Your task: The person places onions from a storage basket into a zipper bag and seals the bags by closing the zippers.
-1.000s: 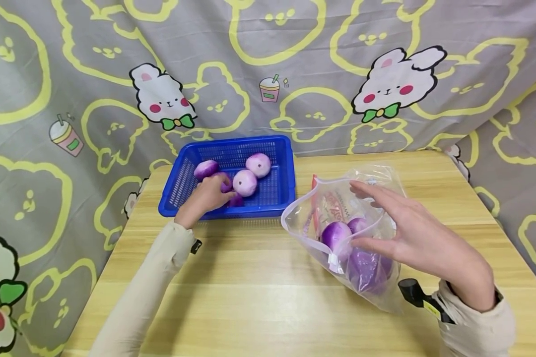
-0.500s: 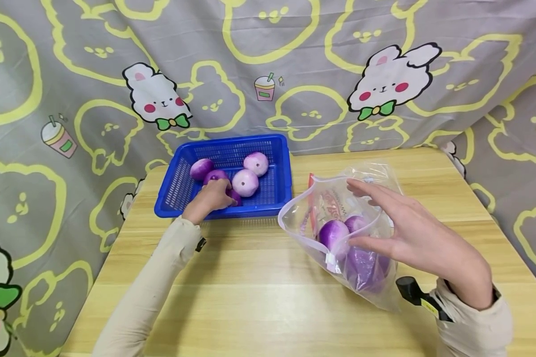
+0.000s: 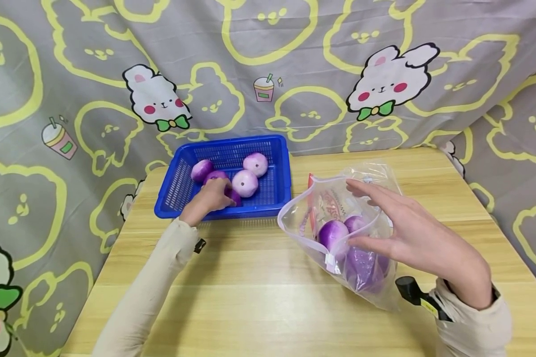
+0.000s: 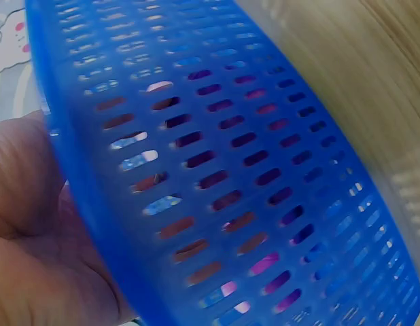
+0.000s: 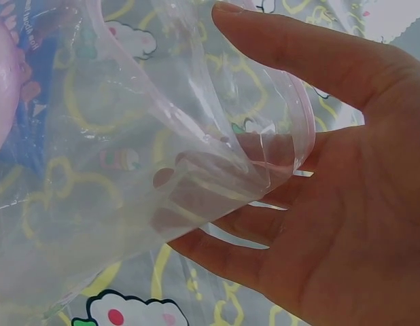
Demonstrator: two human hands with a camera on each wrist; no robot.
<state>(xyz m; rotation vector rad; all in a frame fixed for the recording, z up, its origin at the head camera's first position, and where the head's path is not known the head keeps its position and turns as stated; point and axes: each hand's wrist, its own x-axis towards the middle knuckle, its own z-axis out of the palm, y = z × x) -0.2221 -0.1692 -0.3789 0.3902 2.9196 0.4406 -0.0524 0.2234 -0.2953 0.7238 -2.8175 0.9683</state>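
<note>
In the head view, my left hand [image 3: 207, 198] reaches over the front wall of a blue plastic basket [image 3: 268, 210]. Its fingers curl round a purple onion [image 3: 234, 197] at the front, partly covered by the hand. Several other onions lie about it, among them a pale one [image 3: 244, 183]. The left wrist view shows the hand [image 4: 33, 224] behind the slotted basket wall. My right hand [image 3: 413, 233] is spread, thumb and fingers apart, at the rim of a clear zip bag [image 3: 301, 238]. Purple onions [image 3: 333, 235] sit inside the bag. In the right wrist view, fingers lie behind the clear plastic [image 5: 128, 224].
A light wooden table [image 3: 250, 307] carries basket and bag. Behind it hangs a grey curtain [image 3: 303, 29] with cartoon prints, close to the basket's back edge. The bag's loose plastic [image 3: 375, 173] spreads towards the back right.
My left hand has shifted slightly right within the basket, closer over the front onion. My right hand stays at the bag's mouth. The head view has turned slightly.
</note>
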